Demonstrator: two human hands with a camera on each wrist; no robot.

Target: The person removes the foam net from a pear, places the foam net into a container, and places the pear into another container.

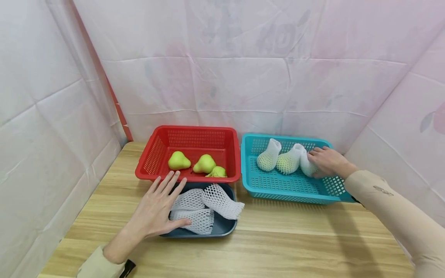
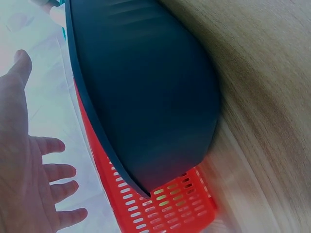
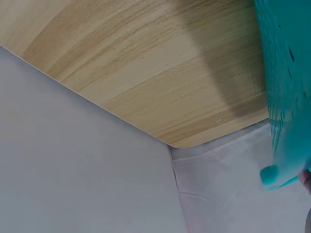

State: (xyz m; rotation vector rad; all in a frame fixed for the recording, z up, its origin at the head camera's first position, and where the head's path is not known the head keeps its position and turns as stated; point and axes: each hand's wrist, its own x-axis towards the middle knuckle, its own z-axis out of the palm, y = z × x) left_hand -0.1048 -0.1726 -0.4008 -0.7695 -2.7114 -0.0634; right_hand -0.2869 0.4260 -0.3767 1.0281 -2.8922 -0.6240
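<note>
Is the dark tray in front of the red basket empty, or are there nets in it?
Not empty: white foam nets lie in the dark tray, one poking out past its right rim.

Pale, creased cloth (image 1: pixel 222 87) hangs behind a wooden table (image 1: pixel 278 251) and along both sides, faint pink prints (image 1: pixel 439 122) showing. A red strip (image 1: pixel 119 110) runs down the back left corner. Soft shadow darkens the table's right.

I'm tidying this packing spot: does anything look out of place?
Yes: one foam net pokes out over the right rim of the dark tray, while the other nets show only inside it. I see no spill.
</note>
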